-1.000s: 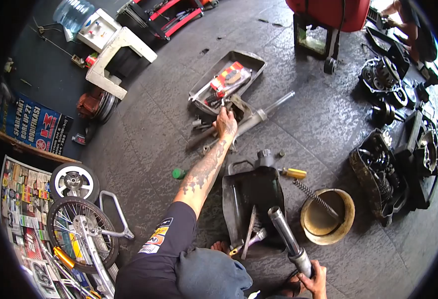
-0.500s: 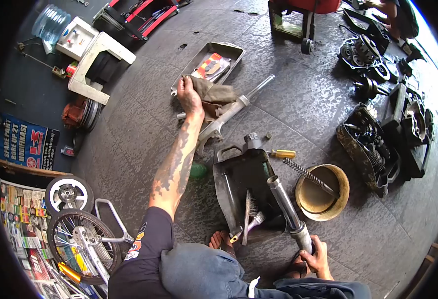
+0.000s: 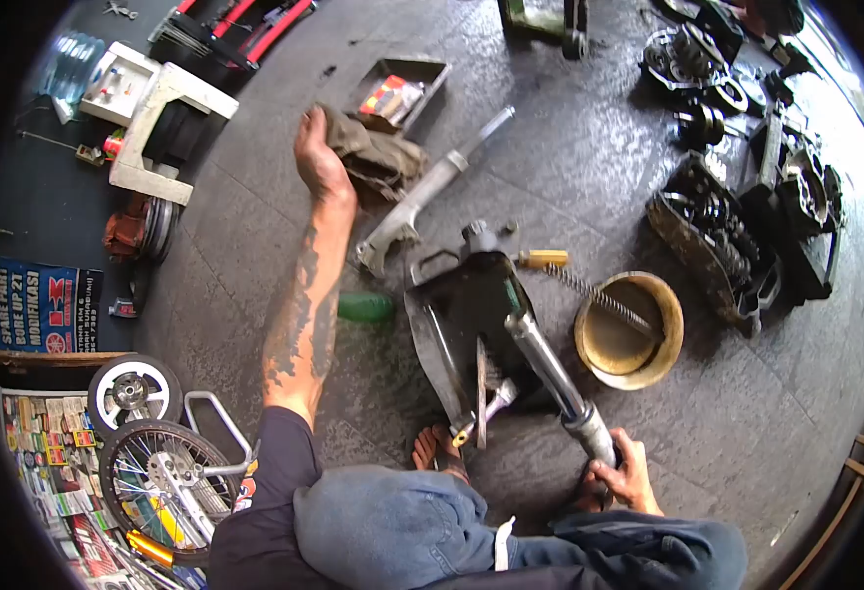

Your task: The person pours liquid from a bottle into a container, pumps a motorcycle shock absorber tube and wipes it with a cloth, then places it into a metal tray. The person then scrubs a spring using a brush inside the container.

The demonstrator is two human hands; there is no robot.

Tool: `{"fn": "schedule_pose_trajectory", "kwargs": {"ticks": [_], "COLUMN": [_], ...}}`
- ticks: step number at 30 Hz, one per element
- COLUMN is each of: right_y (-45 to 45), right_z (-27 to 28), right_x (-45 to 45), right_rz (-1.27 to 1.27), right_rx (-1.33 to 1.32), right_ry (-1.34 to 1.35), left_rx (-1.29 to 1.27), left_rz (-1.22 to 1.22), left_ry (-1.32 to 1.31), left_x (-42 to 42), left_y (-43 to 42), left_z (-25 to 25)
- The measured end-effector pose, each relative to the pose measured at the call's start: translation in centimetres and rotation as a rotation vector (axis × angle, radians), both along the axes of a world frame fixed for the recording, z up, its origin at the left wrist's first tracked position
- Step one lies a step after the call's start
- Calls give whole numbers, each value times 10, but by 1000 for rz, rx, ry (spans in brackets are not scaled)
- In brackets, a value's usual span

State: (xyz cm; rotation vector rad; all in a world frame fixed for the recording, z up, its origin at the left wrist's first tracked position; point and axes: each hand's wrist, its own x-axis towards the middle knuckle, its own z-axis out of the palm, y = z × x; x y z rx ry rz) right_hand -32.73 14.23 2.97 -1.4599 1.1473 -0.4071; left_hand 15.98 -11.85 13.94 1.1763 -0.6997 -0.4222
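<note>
At the end of my outstretched arm, my left hand (image 3: 324, 162) grips a crumpled brown rag (image 3: 378, 155). The rag hangs beside a motorcycle fork leg (image 3: 427, 192) lying on the floor; I cannot tell whether they touch. Low in the view, my right hand (image 3: 630, 477) is wrapped round the lower end of another fork leg (image 3: 548, 366), which is tilted, its shiny tube pointing away from me. That tube passes over a cut-open black plastic jug (image 3: 496, 295). A brush-like tool (image 3: 482, 388) and a metal part with a yellowish end (image 3: 496, 401) rest at the jug.
A round basin (image 3: 676, 359) of murky liquid has a coil spring (image 3: 599, 295) leaning in it. Near it lies a yellow-handled screwdriver (image 3: 542, 259). A green bottle (image 3: 363, 307) is left of the jug. Beyond are a metal tray (image 3: 434, 87) and engine parts (image 3: 717, 236). Wheels (image 3: 166, 482) stand at left.
My left hand has shifted left with the rag, away from the fork leg on the floor. My right hand keeps its hold. The whole view has shifted slightly.
</note>
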Motion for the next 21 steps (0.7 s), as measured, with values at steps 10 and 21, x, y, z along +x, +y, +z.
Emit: {"fn": "schedule_pose_trajectory", "kwargs": {"ticks": [10, 21], "right_y": [-1, 9], "right_z": [4, 5], "right_x": [0, -2], "right_rz": [-84, -66], "right_rx": [154, 164], "right_ry": [8, 67], "left_rx": [-230, 195], "left_rz": [-27, -350], "left_ry": [-359, -340], "left_x": [-15, -23], "left_y": [36, 25], "left_z": [15, 34]}}
